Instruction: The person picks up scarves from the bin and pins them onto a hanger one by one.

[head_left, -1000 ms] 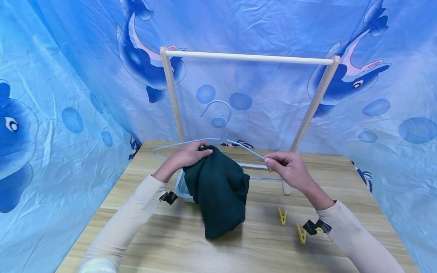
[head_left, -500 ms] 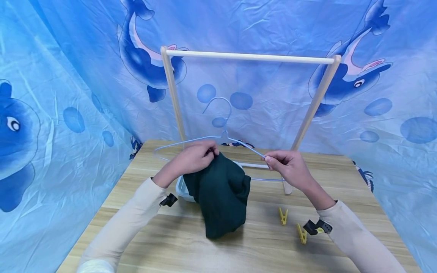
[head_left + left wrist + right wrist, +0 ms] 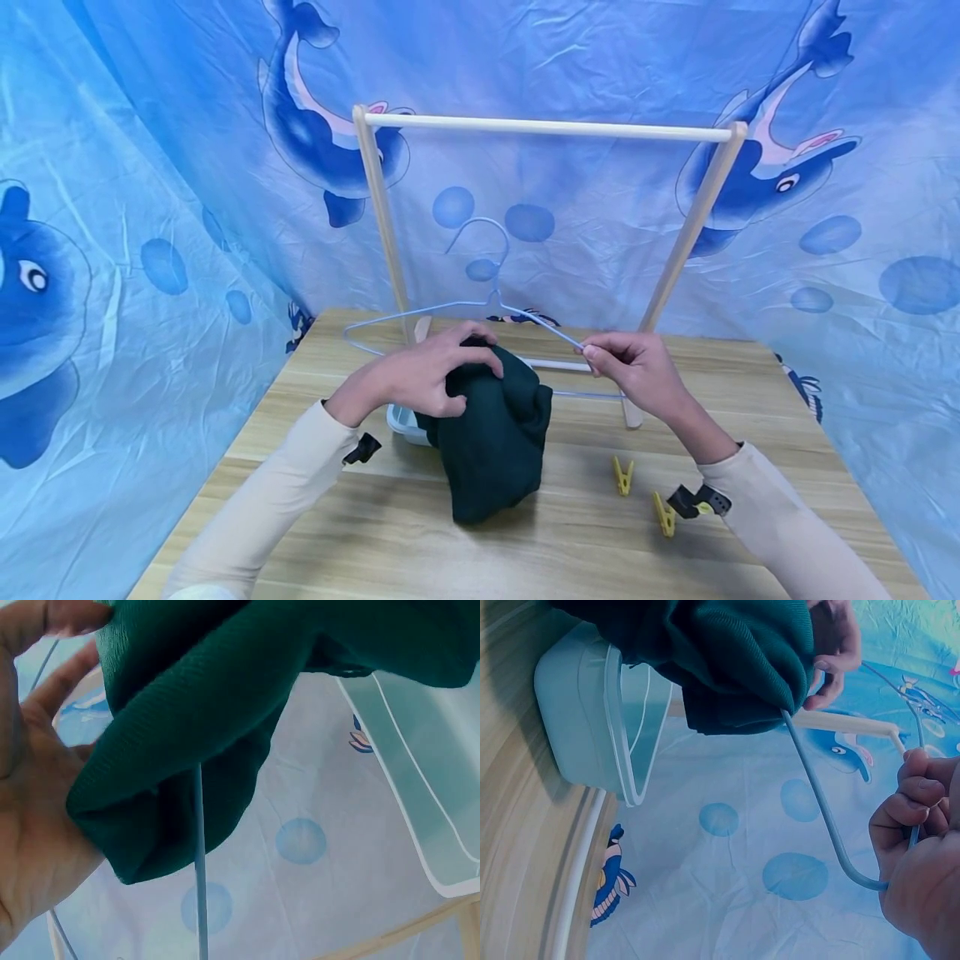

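A dark green cloth [image 3: 498, 442] hangs folded over the lower bar of a light blue wire hanger [image 3: 420, 310]. My right hand [image 3: 633, 371] pinches the hanger's right shoulder between thumb and fingers, its hook pointing up. At the cloth's upper left is my left hand [image 3: 431, 375], fingers bent and spread over it, thumb apart from the forefinger. In the left wrist view the cloth [image 3: 195, 712] lies against the palm, and the hanger bar [image 3: 200, 862] comes out from under it. The right wrist view shows the hanger's curved right corner [image 3: 840, 859] beside the right hand [image 3: 922, 840].
Behind the cloth stands a pale blue-green plastic bin [image 3: 405, 427], mostly hidden. A wooden rack with a white top rail [image 3: 547, 127] rises at the back of the table [image 3: 360, 533]. Two yellow clothespins [image 3: 623, 477] lie at the right, near the right forearm.
My left hand has let go of the cloth's top edge, moved slightly right and down, and spread its fingers over it. The right hand stays on the hanger.
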The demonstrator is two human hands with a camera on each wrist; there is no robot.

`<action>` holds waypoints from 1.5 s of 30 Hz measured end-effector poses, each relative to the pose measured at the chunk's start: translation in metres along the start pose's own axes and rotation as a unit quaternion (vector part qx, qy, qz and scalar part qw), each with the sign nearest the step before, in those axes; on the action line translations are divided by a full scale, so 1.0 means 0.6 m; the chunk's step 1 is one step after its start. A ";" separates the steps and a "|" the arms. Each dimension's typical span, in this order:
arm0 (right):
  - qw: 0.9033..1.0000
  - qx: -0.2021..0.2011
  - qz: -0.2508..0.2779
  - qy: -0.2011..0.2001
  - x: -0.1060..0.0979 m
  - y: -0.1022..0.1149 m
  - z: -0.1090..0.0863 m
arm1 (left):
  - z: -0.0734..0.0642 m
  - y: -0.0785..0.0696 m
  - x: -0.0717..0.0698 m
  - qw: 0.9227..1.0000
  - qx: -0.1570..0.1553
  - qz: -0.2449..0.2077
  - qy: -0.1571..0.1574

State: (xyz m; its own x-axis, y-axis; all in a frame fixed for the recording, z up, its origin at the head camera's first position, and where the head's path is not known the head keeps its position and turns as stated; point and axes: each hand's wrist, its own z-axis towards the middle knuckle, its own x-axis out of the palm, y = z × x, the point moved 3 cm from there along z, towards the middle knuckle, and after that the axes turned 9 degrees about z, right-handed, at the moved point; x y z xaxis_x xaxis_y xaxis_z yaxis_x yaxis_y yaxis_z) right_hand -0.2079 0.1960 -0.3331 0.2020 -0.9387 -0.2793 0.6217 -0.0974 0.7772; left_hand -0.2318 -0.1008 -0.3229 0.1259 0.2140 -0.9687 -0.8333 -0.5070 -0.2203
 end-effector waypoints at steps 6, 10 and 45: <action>1.000 0.005 0.003 0.004 0.002 0.004 0.000 | -0.001 -0.003 0.004 0.999 0.032 0.027 -0.020; 1.000 -0.001 0.009 0.010 0.004 0.004 -0.001 | 0.002 -0.004 0.008 0.994 0.055 0.052 -0.074; 0.998 0.000 0.056 0.034 0.022 0.006 0.007 | 0.046 -0.034 0.028 0.935 -0.053 -0.014 -0.350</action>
State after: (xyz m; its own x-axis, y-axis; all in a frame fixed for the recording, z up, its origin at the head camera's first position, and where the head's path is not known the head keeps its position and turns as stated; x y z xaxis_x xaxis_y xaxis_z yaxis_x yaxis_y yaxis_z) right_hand -0.2064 0.1819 -0.3314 0.3204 -0.9195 -0.2279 0.5928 0.0070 0.8053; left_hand -0.2276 -0.0642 -0.3314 -0.2666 0.7037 -0.6586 -0.7719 -0.5651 -0.2913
